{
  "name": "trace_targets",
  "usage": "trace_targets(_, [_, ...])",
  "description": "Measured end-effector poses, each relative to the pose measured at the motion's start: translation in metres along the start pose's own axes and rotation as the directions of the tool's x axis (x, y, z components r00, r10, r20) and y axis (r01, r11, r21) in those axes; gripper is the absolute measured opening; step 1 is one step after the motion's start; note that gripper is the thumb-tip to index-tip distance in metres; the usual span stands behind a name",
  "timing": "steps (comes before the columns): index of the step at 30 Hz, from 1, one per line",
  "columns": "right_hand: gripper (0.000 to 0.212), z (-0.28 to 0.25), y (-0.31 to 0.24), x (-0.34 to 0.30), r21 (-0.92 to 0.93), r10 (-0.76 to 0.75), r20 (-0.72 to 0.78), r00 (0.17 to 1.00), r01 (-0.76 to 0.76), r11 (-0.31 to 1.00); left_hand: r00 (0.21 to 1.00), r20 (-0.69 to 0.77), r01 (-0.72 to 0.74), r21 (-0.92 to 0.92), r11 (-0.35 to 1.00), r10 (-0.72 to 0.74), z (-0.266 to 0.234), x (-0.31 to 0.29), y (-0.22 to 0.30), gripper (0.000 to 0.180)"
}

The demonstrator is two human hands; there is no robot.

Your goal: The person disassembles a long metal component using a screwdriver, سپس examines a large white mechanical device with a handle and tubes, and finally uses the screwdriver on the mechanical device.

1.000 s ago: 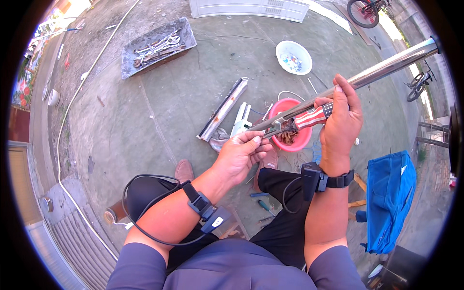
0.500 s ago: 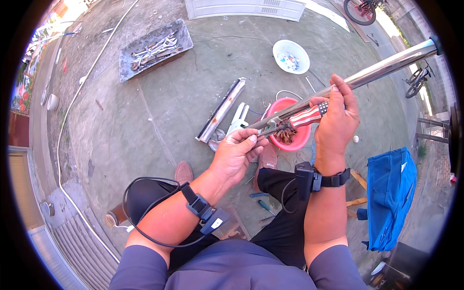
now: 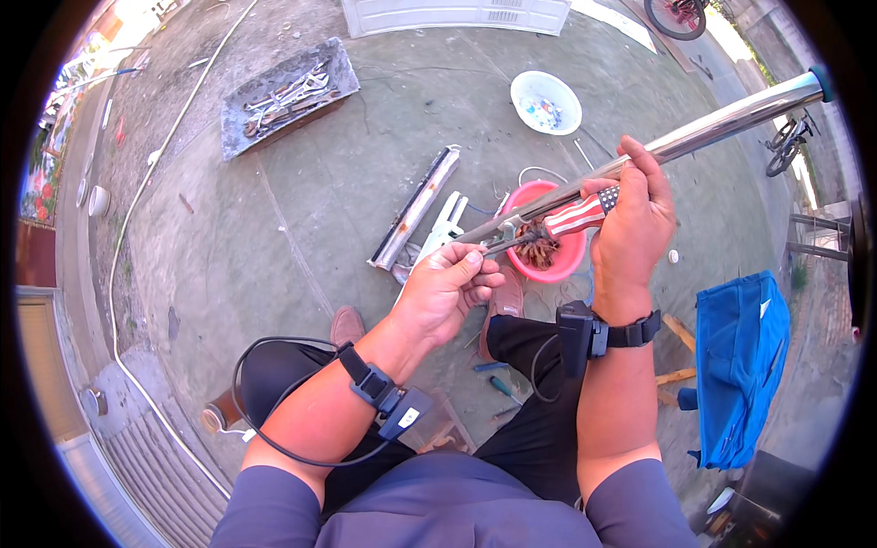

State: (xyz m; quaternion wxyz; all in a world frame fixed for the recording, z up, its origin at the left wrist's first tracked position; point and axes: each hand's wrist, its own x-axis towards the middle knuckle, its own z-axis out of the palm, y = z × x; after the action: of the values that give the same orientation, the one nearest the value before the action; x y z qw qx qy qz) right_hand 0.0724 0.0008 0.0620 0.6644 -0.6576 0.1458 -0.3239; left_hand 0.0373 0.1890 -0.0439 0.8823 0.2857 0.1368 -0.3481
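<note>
My right hand [image 3: 637, 224] is closed around a screwdriver [image 3: 575, 215] with a striped, starred handle. Its fingers also reach up against a long shiny metal tube [image 3: 731, 114]. The tube slants from the upper right down toward my left hand [image 3: 443, 283]. There, thumb and fingers pinch together at the screwdriver's shaft end, close to the tube's lower end; what exactly sits between them is too small to make out. Below the tube stands a pink basin [image 3: 577, 259] holding a clump of brown pieces.
Wrenches fill a grey tray [image 3: 237, 137] at the far left. A white basin [image 3: 532, 121] stands beyond the pink one. A long metal strip [image 3: 416, 208] lies left of centre. Blue fabric [image 3: 742, 365] hangs at the right; a small screwdriver [image 3: 502, 389] lies between my legs.
The grip of both hands stays much the same. My left hand has shifted slightly left, and the view has moved a little.
</note>
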Motion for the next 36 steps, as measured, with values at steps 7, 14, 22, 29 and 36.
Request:
trace_targets(7, [0.029,-0.003,0.001,0.003,0.047,0.022,-0.016,1.000,-0.021,0.999,0.996,-0.005,-0.090,-0.052,0.995,0.090,0.013,-0.003,0.007,0.013])
trace_targets(14, [0.027,-0.009,0.000,0.009,0.062,0.044,-0.046,0.998,-0.041,0.997,0.998,0.065,-0.022,-0.048,0.999,0.026,0.009,-0.002,0.008,0.019])
trace_targets(22, [0.026,-0.010,0.001,0.009,0.051,0.026,-0.024,0.999,-0.025,0.998,0.930,-0.231,-0.174,0.407,0.897,0.285,0.001,0.007,0.021,0.022])
trace_targets(29, [0.025,0.014,-0.002,-0.018,-0.080,-0.083,0.109,0.991,0.092,0.993,0.567,0.655,-0.692,0.707,-0.141,0.500,0.074,-0.010,0.058,0.034])
trace_targets(36, [0.022,0.031,0.001,-0.032,-0.166,-0.290,0.219,0.932,0.328,0.930,0.502,0.726,-0.666,0.671,-0.324,0.470,0.079,-0.012,0.062,0.047])
